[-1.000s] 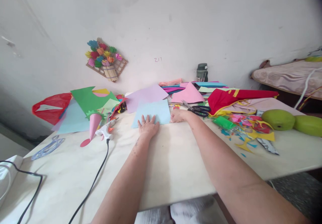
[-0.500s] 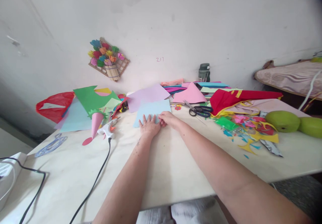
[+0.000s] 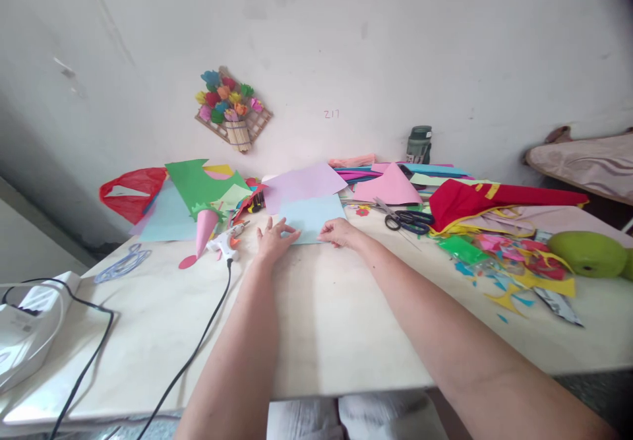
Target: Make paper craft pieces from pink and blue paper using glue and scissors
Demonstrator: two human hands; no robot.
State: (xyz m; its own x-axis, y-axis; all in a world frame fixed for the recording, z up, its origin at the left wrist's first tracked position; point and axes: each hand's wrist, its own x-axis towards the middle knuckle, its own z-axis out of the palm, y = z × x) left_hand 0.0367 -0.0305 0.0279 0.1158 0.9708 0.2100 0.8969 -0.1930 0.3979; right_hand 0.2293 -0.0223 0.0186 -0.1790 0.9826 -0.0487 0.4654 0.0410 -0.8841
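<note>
Fingers of the left hand [image 3: 277, 237]: spread, bent at the near-left corner, no longer pressed flat as half a second ago.
Fingers of the right hand [image 3: 340, 233]: curled at the near edge, now apart from the left; cannot tell whether they pinch.
Blue sheet [image 3: 316, 212]: on the table [image 3: 321, 334], between both hands.
Scissors [image 3: 414, 221]: farther right.

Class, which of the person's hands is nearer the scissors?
Right. The right hand is left of the scissors, at the right side of the central blue sheet; the left hand is farther left, at its left side.
</note>
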